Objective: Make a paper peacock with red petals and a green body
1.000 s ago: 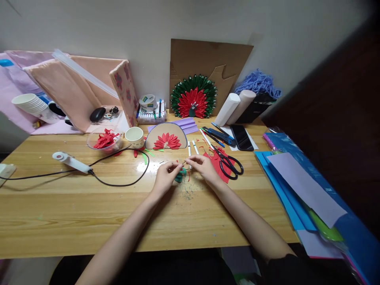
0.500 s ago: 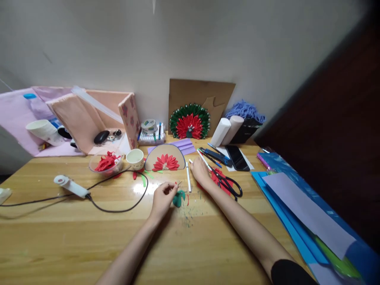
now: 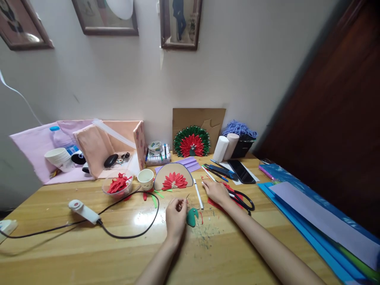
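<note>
My left hand rests on the wooden table with its fingers pinched on a thin small piece I cannot name. Just right of it lies a small teal paper shape. My right hand lies further back, fingers curled over a white marker, beside the black scissors and red paper scraps. Another white marker lies between the two hands. A half-round card with a red paper flower stands behind them.
A glue gun with a black cord lies at the left. A bowl of red pieces and a paper cup sit nearby. Blue and purple paper sheets cover the right side. A phone and pens lie at the back.
The view has tilted up, showing more wall and picture frames. My right hand left the small piece and moved back right to the markers by the scissors. My left hand still pinches it.
</note>
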`<state>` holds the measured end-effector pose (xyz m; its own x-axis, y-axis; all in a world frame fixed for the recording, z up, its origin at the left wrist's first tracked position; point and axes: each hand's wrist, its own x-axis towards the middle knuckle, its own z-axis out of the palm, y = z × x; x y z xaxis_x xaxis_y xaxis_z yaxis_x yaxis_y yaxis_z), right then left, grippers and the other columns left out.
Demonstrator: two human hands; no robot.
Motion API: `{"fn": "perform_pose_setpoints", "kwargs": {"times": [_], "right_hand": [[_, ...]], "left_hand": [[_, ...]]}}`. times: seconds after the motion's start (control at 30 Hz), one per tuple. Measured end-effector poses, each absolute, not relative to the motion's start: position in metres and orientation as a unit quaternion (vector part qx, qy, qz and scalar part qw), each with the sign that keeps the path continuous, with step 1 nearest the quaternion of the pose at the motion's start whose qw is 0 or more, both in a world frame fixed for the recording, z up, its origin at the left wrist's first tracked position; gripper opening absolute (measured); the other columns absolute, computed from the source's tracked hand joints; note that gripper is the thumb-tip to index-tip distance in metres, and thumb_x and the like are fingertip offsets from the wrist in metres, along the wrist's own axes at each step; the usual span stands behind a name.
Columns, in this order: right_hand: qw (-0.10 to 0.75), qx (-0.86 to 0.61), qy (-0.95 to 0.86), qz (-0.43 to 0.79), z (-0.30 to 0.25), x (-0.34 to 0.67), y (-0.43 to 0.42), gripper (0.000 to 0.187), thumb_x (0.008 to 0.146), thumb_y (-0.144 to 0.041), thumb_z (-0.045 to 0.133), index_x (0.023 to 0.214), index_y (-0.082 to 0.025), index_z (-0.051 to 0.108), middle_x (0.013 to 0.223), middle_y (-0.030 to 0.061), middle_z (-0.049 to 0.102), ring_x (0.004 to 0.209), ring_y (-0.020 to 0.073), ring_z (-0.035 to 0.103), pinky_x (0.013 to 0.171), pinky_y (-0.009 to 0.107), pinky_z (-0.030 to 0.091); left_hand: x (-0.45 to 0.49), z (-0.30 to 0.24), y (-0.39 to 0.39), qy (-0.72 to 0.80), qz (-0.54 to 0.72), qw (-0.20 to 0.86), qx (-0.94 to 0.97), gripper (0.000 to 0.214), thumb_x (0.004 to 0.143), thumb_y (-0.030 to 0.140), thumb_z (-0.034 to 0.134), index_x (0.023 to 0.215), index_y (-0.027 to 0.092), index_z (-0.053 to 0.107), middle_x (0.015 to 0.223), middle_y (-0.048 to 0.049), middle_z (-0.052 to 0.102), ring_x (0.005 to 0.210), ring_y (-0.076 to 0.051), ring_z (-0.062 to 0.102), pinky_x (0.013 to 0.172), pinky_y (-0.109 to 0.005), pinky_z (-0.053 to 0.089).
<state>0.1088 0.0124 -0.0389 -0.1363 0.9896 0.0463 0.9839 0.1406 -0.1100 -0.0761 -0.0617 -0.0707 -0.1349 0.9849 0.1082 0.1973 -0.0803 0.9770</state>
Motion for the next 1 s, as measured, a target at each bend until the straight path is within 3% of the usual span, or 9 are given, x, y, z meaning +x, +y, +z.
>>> {"fn": "perform_pose_setpoints", "kwargs": {"times": [0.2, 0.33, 0.47, 0.57, 0.63, 0.73, 0.87, 0.93, 1.0], "right_hand": [[0.003, -0.677, -0.736, -0.013, -0.039, 0.104, 0.016, 0.036, 0.094, -0.042, 0.033, 0.111, -0.022, 0.059, 0.090, 0.0131, 0.072, 0.086, 0.0292, 0.068, 0.070, 0.034, 0.045], [-0.015, -0.714, -0.700, -0.010, -0.032, 0.101, 0.012, 0.054, 0.090, -0.052, 0.038, 0.116, -0.007, 0.051, 0.086, 0.0215, 0.069, 0.084, 0.0351, 0.067, 0.069, 0.039, 0.047], [0.018, -0.739, -0.673, 0.001, -0.021, 0.102, -0.006, 0.042, 0.092, -0.030, 0.041, 0.121, 0.000, 0.043, 0.093, 0.0256, 0.066, 0.086, 0.0332, 0.066, 0.070, 0.037, 0.047], [0.103, -0.700, -0.704, 0.064, -0.020, 0.109, -0.022, 0.043, 0.087, -0.009, 0.036, 0.130, -0.002, 0.037, 0.099, 0.0229, 0.065, 0.091, 0.0277, 0.064, 0.075, 0.035, 0.046], [0.194, -0.629, -0.738, 0.148, -0.025, 0.114, -0.031, 0.048, 0.087, -0.008, 0.032, 0.134, -0.012, 0.035, 0.099, 0.0153, 0.064, 0.081, 0.0203, 0.063, 0.072, 0.031, 0.047], [0.317, -0.487, -0.774, 0.252, -0.036, 0.117, -0.044, 0.039, 0.091, -0.016, 0.033, 0.126, -0.024, 0.046, 0.095, 0.0053, 0.062, 0.062, 0.0120, 0.057, 0.064, 0.027, 0.048], [0.460, -0.392, -0.681, 0.415, -0.044, 0.106, -0.059, 0.025, 0.094, -0.037, 0.038, 0.107, -0.023, 0.054, 0.075, 0.0015, 0.059, 0.065, 0.0137, 0.058, 0.064, 0.027, 0.048], [0.468, -0.324, -0.640, 0.515, -0.048, 0.099, -0.067, 0.038, 0.085, -0.051, 0.052, 0.111, -0.024, 0.046, 0.082, 0.0025, 0.063, 0.074, 0.0159, 0.060, 0.071, 0.031, 0.049], [0.447, -0.286, -0.627, 0.569, -0.052, 0.094, -0.073, 0.053, 0.068, -0.055, 0.070, 0.102, -0.025, 0.043, 0.083, 0.0022, 0.065, 0.075, 0.0171, 0.060, 0.072, 0.032, 0.049]], "left_hand": [[-0.081, -0.072, -0.056, 0.549, 0.535, 0.362, 0.529, 0.023, 0.082, 0.035, 0.054, 0.073, 0.016, 0.063, 0.071, -0.0029, 0.059, 0.067, -0.016, 0.054, 0.063, -0.026, 0.041], [-0.082, -0.070, -0.057, 0.543, 0.530, 0.385, 0.525, 0.021, 0.081, 0.035, 0.054, 0.072, 0.016, 0.060, 0.068, -0.0006, 0.056, 0.062, -0.013, 0.052, 0.059, -0.024, 0.040], [-0.082, -0.069, -0.060, 0.535, 0.523, 0.407, 0.524, 0.020, 0.081, 0.034, 0.053, 0.072, 0.017, 0.057, 0.065, 0.0011, 0.054, 0.059, -0.013, 0.055, 0.056, -0.022, 0.041], [-0.081, -0.069, -0.061, 0.528, 0.515, 0.417, 0.531, 0.019, 0.080, 0.034, 0.055, 0.072, 0.017, 0.056, 0.063, 0.0018, 0.054, 0.058, -0.013, 0.056, 0.056, -0.023, 0.041], [-0.080, -0.069, -0.061, 0.525, 0.510, 0.419, 0.537, 0.018, 0.079, 0.033, 0.056, 0.072, 0.017, 0.057, 0.063, 0.0020, 0.054, 0.059, -0.013, 0.057, 0.057, -0.023, 0.041], [-0.079, -0.070, -0.061, 0.525, 0.506, 0.419, 0.542, 0.017, 0.079, 0.032, 0.058, 0.071, 0.017, 0.057, 0.062, 0.0021, 0.054, 0.059, -0.013, 0.056, 0.058, -0.023, 0.041], [-0.077, -0.069, -0.061, 0.528, 0.508, 0.418, 0.537, 0.015, 0.076, 0.029, 0.060, 0.067, 0.017, 0.057, 0.062, 0.0022, 0.053, 0.059, -0.013, 0.054, 0.057, -0.023, 0.040], [-0.076, -0.068, -0.062, 0.523, 0.513, 0.418, 0.537, 0.013, 0.074, 0.024, 0.060, 0.064, 0.017, 0.056, 0.067, 0.0011, 0.054, 0.062, -0.013, 0.055, 0.057, -0.023, 0.041], [-0.076, -0.067, -0.063, 0.509, 0.521, 0.419, 0.542, 0.012, 0.074, 0.021, 0.058, 0.063, 0.017, 0.055, 0.076, -0.0010, 0.057, 0.069, -0.013, 0.057, 0.059, -0.022, 0.043]]}}
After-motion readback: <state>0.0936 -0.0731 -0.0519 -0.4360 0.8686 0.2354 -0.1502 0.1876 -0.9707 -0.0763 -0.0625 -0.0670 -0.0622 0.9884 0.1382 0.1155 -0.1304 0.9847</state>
